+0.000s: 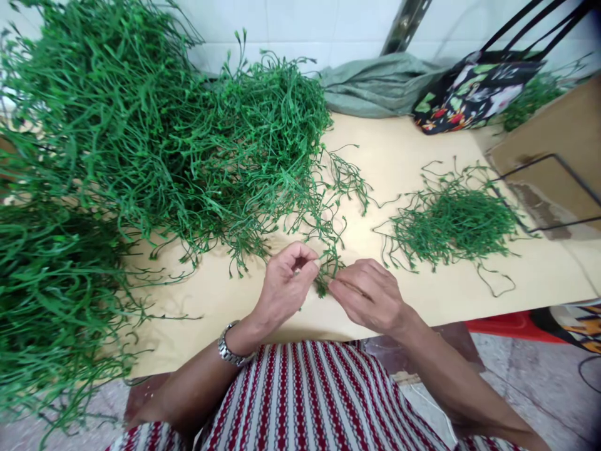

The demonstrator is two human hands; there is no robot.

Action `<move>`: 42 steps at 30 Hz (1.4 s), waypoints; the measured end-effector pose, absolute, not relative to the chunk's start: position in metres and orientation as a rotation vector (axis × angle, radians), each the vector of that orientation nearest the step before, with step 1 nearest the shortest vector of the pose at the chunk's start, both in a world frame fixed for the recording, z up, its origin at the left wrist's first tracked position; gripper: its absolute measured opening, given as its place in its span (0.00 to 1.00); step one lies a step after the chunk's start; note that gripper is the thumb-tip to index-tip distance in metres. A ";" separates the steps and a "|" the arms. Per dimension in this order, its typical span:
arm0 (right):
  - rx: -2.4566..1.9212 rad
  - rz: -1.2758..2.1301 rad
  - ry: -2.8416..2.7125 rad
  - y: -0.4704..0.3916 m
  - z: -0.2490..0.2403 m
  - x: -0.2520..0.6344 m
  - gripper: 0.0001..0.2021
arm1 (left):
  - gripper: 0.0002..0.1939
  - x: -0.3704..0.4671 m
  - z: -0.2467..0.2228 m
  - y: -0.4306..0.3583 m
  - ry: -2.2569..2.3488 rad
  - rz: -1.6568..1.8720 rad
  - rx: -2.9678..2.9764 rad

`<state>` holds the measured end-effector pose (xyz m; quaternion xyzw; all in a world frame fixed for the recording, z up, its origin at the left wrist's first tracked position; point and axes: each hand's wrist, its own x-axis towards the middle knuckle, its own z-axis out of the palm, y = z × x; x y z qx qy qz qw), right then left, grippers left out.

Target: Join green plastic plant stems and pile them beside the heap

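Observation:
Close together over the front of the table, my two hands work on thin green plastic-looking stems. My left hand (286, 282), with a metal watch on its wrist, pinches the end of a green stem (331, 262) between thumb and forefinger. To its right my right hand (369, 294) is closed, thumb and fingertips pressed together at the same small bunch; what exactly lies between them is partly hidden. Left of and behind the hands rises a big heap of green stems (154, 125). A smaller pile of stems (457, 219) lies on the right.
The pale table (211, 313) stands against a white tiled wall (300, 25). Along the back lie a grey-green cloth sack (380, 84) and a flowered bag (474, 94). A cardboard box (554, 144) and a black wire frame (570, 166) border the right. A red stool (511, 324) shows below.

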<state>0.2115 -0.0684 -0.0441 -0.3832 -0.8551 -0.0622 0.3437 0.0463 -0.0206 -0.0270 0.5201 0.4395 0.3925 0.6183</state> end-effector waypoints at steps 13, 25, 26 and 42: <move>-0.936 -0.234 -2.241 -0.064 -0.040 0.204 0.09 | 0.04 0.049 -0.031 -0.022 0.956 1.075 0.901; -1.296 0.016 -2.088 -0.068 -0.025 0.196 0.05 | 0.10 0.039 -0.032 -0.019 0.830 1.067 1.522; -1.284 0.051 -2.076 -0.067 -0.024 0.197 0.05 | 0.11 0.036 -0.030 -0.018 0.766 1.037 1.635; -1.145 0.643 -1.790 -0.052 -0.039 0.189 0.06 | 0.06 0.032 -0.030 -0.016 0.694 1.108 1.836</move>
